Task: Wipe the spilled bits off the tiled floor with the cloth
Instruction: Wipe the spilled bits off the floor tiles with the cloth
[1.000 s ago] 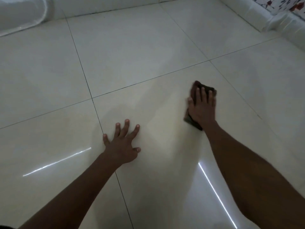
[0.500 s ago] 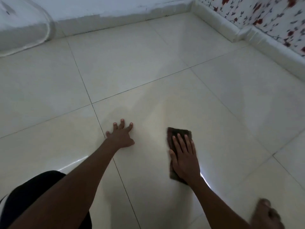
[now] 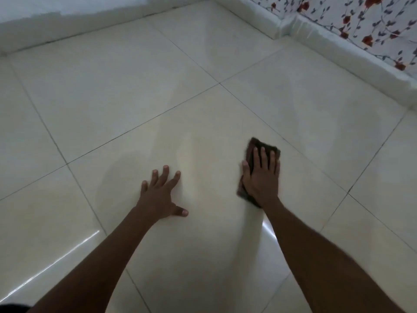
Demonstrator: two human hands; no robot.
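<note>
Fingers [image 3: 262,158] straight, right hand [image 3: 261,179] pressing cloth [image 3: 264,144]; left hand [image 3: 158,195] splayed on floor [image 3: 112,98].

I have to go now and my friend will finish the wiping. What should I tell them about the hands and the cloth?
Left hand: flat on the tiled floor, fingers spread, propping the body; it holds nothing.
Right hand: pressed flat on the dark cloth, fingers straight, on the same tile, to the right of the left hand.
Done: cannot say how much; the light is dim and no spilled bits show on the tiles.
Left: keep sweeping the cloth over the nearby tiles and look closely for bits.
</note>
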